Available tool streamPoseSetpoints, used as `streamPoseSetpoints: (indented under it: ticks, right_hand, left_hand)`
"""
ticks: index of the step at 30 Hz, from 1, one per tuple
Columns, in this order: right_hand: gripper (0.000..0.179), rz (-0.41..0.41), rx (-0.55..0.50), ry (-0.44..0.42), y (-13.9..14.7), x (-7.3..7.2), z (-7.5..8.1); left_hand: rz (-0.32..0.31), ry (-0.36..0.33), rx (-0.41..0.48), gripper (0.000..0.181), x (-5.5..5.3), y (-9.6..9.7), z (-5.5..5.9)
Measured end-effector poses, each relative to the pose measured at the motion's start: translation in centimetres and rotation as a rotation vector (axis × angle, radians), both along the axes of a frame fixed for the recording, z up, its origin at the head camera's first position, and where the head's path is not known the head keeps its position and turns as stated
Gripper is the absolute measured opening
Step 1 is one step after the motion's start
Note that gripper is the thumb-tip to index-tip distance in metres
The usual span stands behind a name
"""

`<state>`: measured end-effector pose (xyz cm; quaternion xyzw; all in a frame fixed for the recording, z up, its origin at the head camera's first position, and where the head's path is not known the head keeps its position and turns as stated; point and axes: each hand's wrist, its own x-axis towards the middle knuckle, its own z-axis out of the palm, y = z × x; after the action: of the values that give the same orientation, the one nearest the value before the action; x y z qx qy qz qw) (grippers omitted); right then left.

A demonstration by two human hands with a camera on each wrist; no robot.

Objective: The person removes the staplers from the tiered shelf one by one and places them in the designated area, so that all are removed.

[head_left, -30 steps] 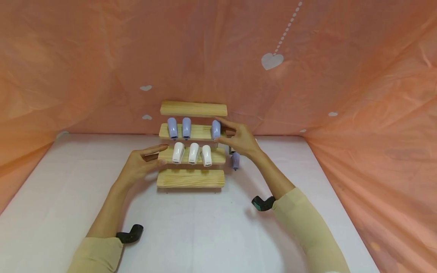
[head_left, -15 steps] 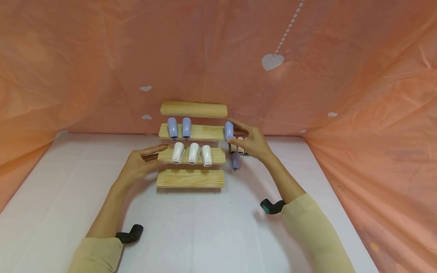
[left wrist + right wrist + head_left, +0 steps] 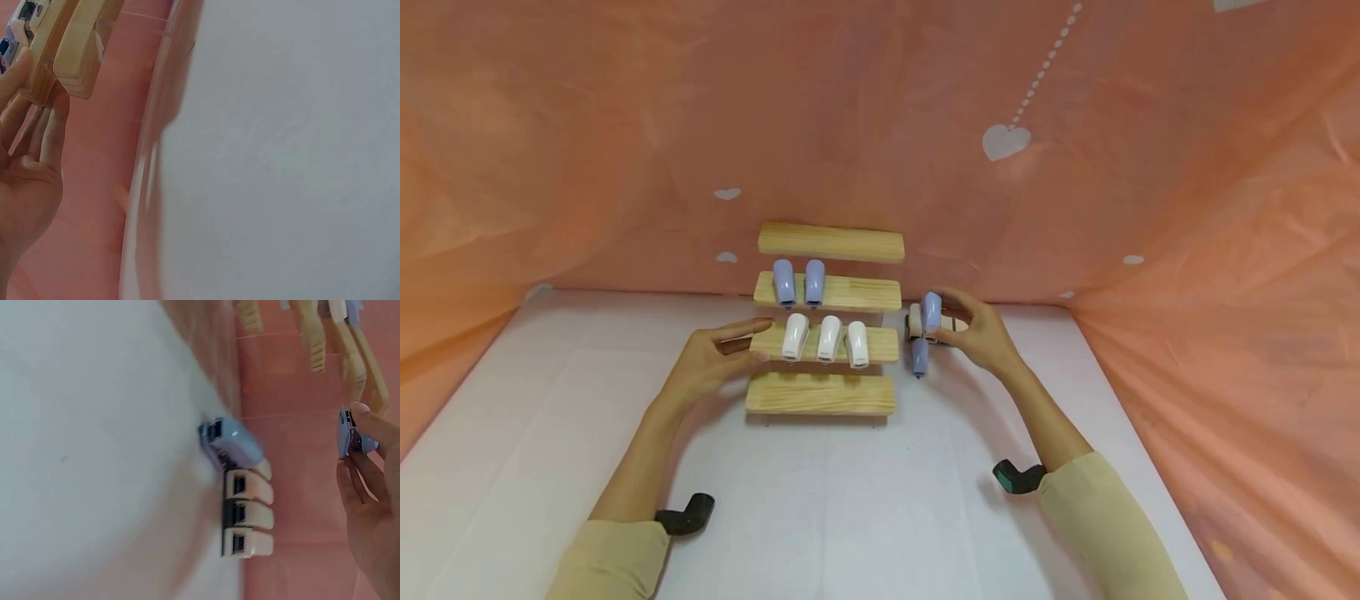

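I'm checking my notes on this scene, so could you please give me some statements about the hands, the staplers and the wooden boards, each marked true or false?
1. The right hand holds a purple stapler. True.
2. The left hand grips the left end of the third board from the top. True.
3. Every board bears staplers. False: the top board and the bottom board bear none.
4. Three white staplers share one board. True.
5. No purple stapler is off the boards. False: besides the held one, another purple stapler is beside them, to the right.
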<state>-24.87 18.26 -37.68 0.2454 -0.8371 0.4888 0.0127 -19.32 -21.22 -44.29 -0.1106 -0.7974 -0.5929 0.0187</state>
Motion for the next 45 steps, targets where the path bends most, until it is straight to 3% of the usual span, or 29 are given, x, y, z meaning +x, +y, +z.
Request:
streamPoseSetpoints:
  ticks: [9, 14, 19, 26, 30, 45]
  right_hand:
    - [0.061, -0.013, -0.056, -0.068, 1.3, 0.5, -1.9]
    - [0.061, -0.019, -0.047, -0.045, 1.7, 0.7, -3.0]
    - [0.062, -0.025, -0.038, -0.099, 2.1, 0.9, -4.2]
    - [0.066, -0.069, 0.088, -0.072, 3.4, -0.9, -8.5]
    - [0.064, -0.099, 0.14, -0.056, 3.3, -0.7, -9.0]
    - [0.067, -0.069, 0.09, -0.113, 2.8, -0.8, -9.6]
  left_hand:
    - [0.013, -0.014, -0.027, 0.053, 0.0, 0.2, 0.1]
    - [0.016, -0.019, -0.028, 0.054, 0.0, 0.2, 0.2]
    - [0.011, -0.021, -0.023, 0.053, 0.1, 0.2, 0.3]
    - [0.01, -0.011, -0.02, 0.052, 0.0, 0.3, 0.2]
    - [-0.004, 0.002, -0.001, 0.05, 0.0, 0.4, 0.3]
    - [0.013, -0.018, -0.003, 0.053, 0.2, 0.3, 0.3]
